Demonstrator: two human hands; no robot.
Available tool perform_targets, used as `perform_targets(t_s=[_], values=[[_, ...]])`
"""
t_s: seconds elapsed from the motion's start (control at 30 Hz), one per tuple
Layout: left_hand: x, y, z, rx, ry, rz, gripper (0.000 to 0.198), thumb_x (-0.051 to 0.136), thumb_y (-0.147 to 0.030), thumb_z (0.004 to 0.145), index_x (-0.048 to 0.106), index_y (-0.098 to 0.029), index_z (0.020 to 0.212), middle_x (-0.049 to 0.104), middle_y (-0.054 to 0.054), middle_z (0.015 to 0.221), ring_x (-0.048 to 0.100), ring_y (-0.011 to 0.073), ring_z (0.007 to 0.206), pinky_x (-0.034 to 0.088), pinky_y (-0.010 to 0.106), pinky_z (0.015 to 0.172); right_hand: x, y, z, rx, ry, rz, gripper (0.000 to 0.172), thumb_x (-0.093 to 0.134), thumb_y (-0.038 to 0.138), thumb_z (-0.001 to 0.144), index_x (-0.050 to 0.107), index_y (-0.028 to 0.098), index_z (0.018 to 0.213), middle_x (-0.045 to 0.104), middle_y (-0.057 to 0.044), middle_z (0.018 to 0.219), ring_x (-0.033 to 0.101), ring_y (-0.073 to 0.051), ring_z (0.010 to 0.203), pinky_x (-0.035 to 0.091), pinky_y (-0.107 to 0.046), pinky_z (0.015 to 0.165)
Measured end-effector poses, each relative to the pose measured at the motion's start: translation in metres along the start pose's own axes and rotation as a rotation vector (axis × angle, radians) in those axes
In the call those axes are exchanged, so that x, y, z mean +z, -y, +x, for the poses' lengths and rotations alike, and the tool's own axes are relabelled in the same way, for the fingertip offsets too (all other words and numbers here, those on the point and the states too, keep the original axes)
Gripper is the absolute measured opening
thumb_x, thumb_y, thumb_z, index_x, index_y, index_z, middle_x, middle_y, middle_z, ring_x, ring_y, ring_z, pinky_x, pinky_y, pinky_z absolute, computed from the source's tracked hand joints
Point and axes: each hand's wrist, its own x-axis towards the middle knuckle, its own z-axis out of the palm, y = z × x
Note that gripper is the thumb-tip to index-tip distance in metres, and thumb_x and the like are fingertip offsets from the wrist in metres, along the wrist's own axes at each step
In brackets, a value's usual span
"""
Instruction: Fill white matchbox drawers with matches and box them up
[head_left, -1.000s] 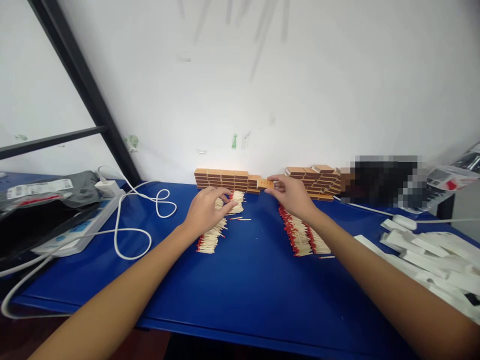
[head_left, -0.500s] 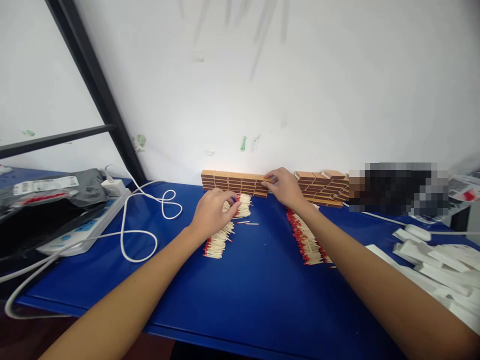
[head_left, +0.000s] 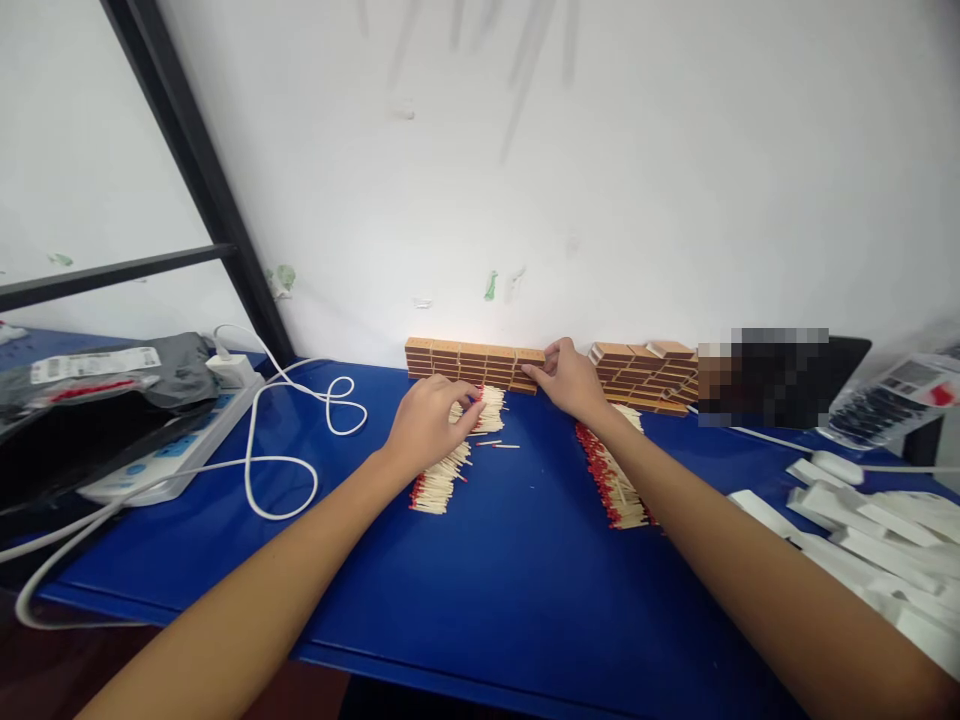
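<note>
My left hand rests over the left pile of matches, palm down and fingers curled. Its thumb and forefinger nearly meet beside the red heads at the pile's far part; whatever lies between them is too small to make out. My right hand is at the right end of a low wall of stacked matchboxes. The thumb presses the front of an end matchbox and the fingers curl round its right side. Under the right forearm lies a second pile of matches, partly hidden.
More stacked matchboxes stand by the wall, right of my right hand. White paper pieces lie at the right. A power strip, a looped white cable and a grey plastic bag are at the left. Loose matches lie mid-table.
My right fingers have shifted slightly right, from the end matchbox's top toward its right side. My left hand stays over the left pile. The camera view has shifted a little.
</note>
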Motion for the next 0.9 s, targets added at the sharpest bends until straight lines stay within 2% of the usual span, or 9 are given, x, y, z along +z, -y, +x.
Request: perform_targets(t_s=[0.13, 0.27, 0.37, 0.47, 0.53, 0.67, 0.8, 0.9], values=[[0.000, -0.001, 0.000, 0.001, 0.013, 0.003, 0.010, 0.069, -0.030, 0.099, 0.075, -0.022, 0.098, 0.080, 0.002, 0.088, 0.071, 0.0234, 0.088, 0.054, 0.040, 0.085, -0.003, 0.005, -0.002, -0.030, 0.025, -0.037, 0.036, 0.073, 0.046, 0.092, 0.049, 0.024, 0.108, 0.072, -0.004, 0.087, 0.069, -0.027, 0.082, 0.046, -0.035, 0.072], [0.001, -0.001, 0.000, 0.015, 0.026, 0.002, 0.010, 0.069, -0.030, 0.100, 0.075, -0.022, 0.098, 0.079, 0.002, 0.088, 0.071, 0.0231, 0.088, 0.054, 0.040, 0.085, -0.013, 0.019, -0.003, -0.072, 0.077, -0.184, 0.034, 0.068, 0.042, 0.097, 0.050, 0.022, 0.117, 0.075, -0.007, 0.089, 0.070, -0.030, 0.085, 0.042, -0.035, 0.071], [0.000, -0.001, 0.000, 0.009, 0.019, 0.001, 0.011, 0.069, -0.031, 0.100, 0.075, -0.022, 0.098, 0.079, 0.003, 0.089, 0.071, 0.0237, 0.088, 0.054, 0.040, 0.086, -0.030, 0.028, -0.006, -0.090, 0.095, -0.305, 0.034, 0.067, 0.042, 0.099, 0.053, 0.020, 0.120, 0.077, -0.009, 0.088, 0.070, -0.030, 0.083, 0.039, -0.033, 0.067], [-0.001, -0.001, 0.001, 0.021, 0.003, -0.004, 0.009, 0.070, -0.029, 0.099, 0.075, -0.022, 0.099, 0.080, 0.002, 0.089, 0.071, 0.0236, 0.088, 0.054, 0.040, 0.085, -0.056, 0.028, -0.018, -0.108, 0.067, -0.319, 0.019, 0.063, 0.041, 0.100, 0.061, 0.022, 0.104, 0.077, -0.007, 0.083, 0.069, -0.028, 0.083, 0.037, -0.032, 0.066], [-0.002, -0.002, 0.001, 0.027, -0.004, -0.006, 0.007, 0.070, -0.028, 0.098, 0.075, -0.022, 0.099, 0.081, 0.002, 0.090, 0.072, 0.0232, 0.088, 0.054, 0.039, 0.086, -0.076, 0.020, -0.031, -0.097, 0.006, -0.317, 0.019, 0.060, 0.038, 0.099, 0.062, 0.023, 0.087, 0.076, -0.007, 0.082, 0.068, -0.026, 0.080, 0.037, -0.033, 0.065], [-0.002, -0.005, 0.000, 0.037, 0.008, 0.008, 0.008, 0.069, -0.027, 0.098, 0.075, -0.022, 0.098, 0.080, 0.002, 0.089, 0.072, 0.0232, 0.089, 0.054, 0.039, 0.085, -0.111, -0.014, -0.057, 0.008, -0.099, -0.356, 0.024, 0.061, 0.042, 0.096, 0.062, 0.023, 0.081, 0.072, -0.005, 0.075, 0.063, -0.024, 0.069, 0.035, -0.033, 0.062], [-0.003, -0.005, 0.001, 0.054, 0.000, 0.006, 0.008, 0.070, -0.027, 0.098, 0.075, -0.022, 0.100, 0.080, 0.003, 0.091, 0.072, 0.0233, 0.090, 0.055, 0.039, 0.085, -0.135, -0.042, -0.065, -0.030, 0.055, -0.368, 0.020, 0.064, 0.037, 0.093, 0.065, 0.023, 0.079, 0.072, -0.005, 0.074, 0.063, -0.023, 0.070, 0.037, -0.033, 0.063], [-0.005, -0.002, 0.002, 0.059, -0.022, 0.018, 0.009, 0.069, -0.028, 0.098, 0.075, -0.021, 0.100, 0.080, 0.002, 0.091, 0.072, 0.0236, 0.091, 0.055, 0.040, 0.086, -0.150, -0.049, -0.063, -0.030, 0.091, -0.388, 0.018, 0.063, 0.036, 0.094, 0.068, 0.022, 0.083, 0.073, -0.005, 0.077, 0.063, -0.022, 0.073, 0.039, -0.033, 0.065]])
